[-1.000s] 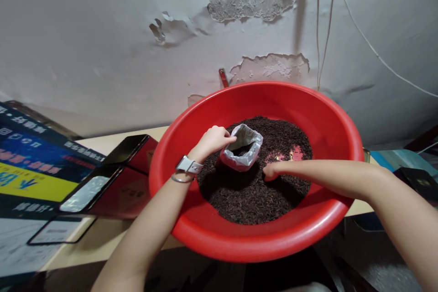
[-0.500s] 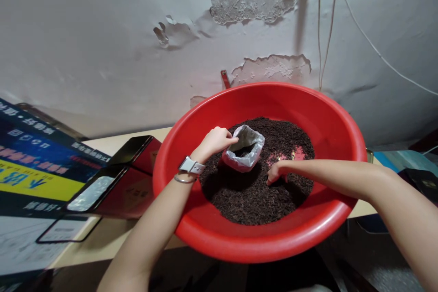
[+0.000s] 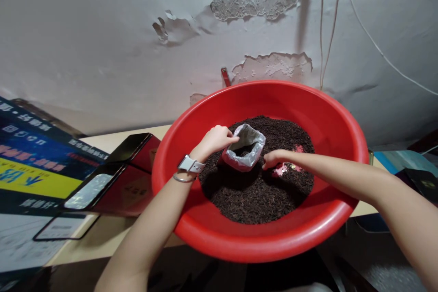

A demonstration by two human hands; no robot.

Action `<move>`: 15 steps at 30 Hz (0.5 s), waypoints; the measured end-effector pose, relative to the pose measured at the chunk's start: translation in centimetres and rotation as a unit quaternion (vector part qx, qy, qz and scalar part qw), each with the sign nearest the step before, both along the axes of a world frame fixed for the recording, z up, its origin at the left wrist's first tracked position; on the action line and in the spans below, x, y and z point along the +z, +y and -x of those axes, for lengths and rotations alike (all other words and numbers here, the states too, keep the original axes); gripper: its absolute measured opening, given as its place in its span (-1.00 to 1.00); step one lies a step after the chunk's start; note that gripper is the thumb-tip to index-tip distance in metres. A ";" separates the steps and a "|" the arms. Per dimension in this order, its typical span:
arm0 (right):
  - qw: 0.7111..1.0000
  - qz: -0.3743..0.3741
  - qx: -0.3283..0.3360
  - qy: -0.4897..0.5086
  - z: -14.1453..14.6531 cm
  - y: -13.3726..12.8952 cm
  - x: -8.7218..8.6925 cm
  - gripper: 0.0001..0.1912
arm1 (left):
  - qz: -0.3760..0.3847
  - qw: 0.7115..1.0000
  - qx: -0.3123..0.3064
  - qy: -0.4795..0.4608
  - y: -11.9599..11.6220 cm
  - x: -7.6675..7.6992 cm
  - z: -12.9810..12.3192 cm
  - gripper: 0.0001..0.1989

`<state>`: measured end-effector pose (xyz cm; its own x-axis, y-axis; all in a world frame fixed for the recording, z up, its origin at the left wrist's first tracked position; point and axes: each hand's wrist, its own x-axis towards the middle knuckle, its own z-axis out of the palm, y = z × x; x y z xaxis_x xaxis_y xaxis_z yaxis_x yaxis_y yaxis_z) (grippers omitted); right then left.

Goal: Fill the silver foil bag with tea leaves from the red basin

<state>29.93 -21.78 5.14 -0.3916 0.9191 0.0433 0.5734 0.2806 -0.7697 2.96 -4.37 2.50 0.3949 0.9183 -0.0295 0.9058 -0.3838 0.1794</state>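
A wide red plastic basin (image 3: 273, 246) holds a bed of dark, thin, twisted dry leaves (image 3: 246, 205) that look like loose black tea. Among them stands a small silvery-white plastic bag (image 3: 252, 157), its mouth open upward and some dark leaves inside. With thumb and fingers my left hand (image 3: 219, 139) pinches the bag's left rim. My right hand (image 3: 273, 159) is just right of the bag, low over the leaves, with its fingers curled; what lies inside them is hidden. Beside and below it, pink printed patches (image 3: 280, 169) show through the leaves.
The basin rests on a pale tabletop (image 3: 102, 242). At left are a dark red box (image 3: 132, 187) and a blue, yellow and white printed carton (image 3: 37, 178). A peeling wall (image 3: 119, 54) with hanging white cables (image 3: 321, 32) stands behind. A dark object (image 3: 419, 182) lies at right.
My right hand has moved up and slightly left, out of the leaves towards the bag, its fingers now curled. The left hand keeps its pinch on the bag's rim.
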 end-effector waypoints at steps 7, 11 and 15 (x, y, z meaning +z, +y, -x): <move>0.969 -0.001 -0.104 -0.223 5.2 11.8 -2.5 -0.68 | 0.008 1.000 0.006 0.017 -0.2 0.4 -0.2 -0.64; 0.960 -0.044 -0.081 -0.263 7.4 16.1 -3.8 -0.72 | 0.007 1.000 0.008 0.016 -0.1 0.2 -0.1 -0.65; 0.961 -0.085 -0.084 -0.248 8.0 15.5 -4.1 -0.73 | -0.001 1.000 0.002 0.019 0.1 0.1 0.1 -0.65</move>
<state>21.96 -6.25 1.02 -0.2487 0.9676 0.0438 0.9067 0.2485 -0.3408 2.87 -4.29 2.59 0.3897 0.9199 -0.0431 0.9136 -0.3803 0.1437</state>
